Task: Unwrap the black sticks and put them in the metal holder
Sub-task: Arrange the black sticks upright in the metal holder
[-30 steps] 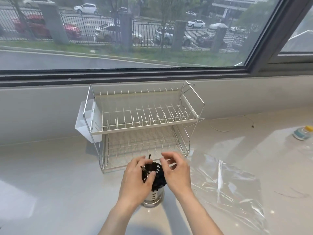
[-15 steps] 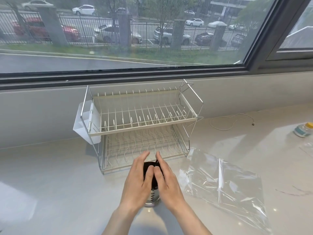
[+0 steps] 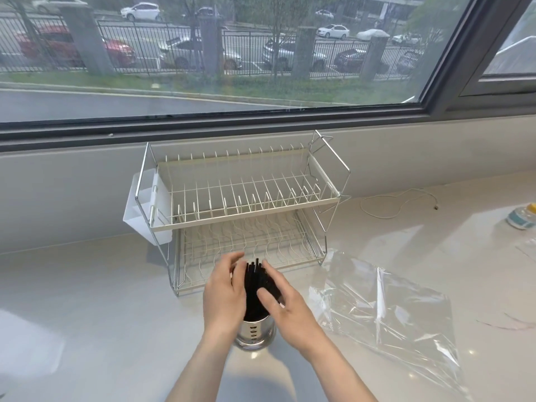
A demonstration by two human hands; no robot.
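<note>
Black thin sticks (image 3: pixel 256 285) stand bunched in the shiny perforated metal holder (image 3: pixel 254 334) between my left hand (image 3: pixel 224 294) and right hand (image 3: pixel 285 303), straight fingers pressing their sides. Uneven pressure could tip it. Beyond, the white wire rack (image 3: pixel 246 204).

Both hands (image 3: pixel 255 297) have parted — black sticks (image 3: pixel 255 281) now showing between.
</note>
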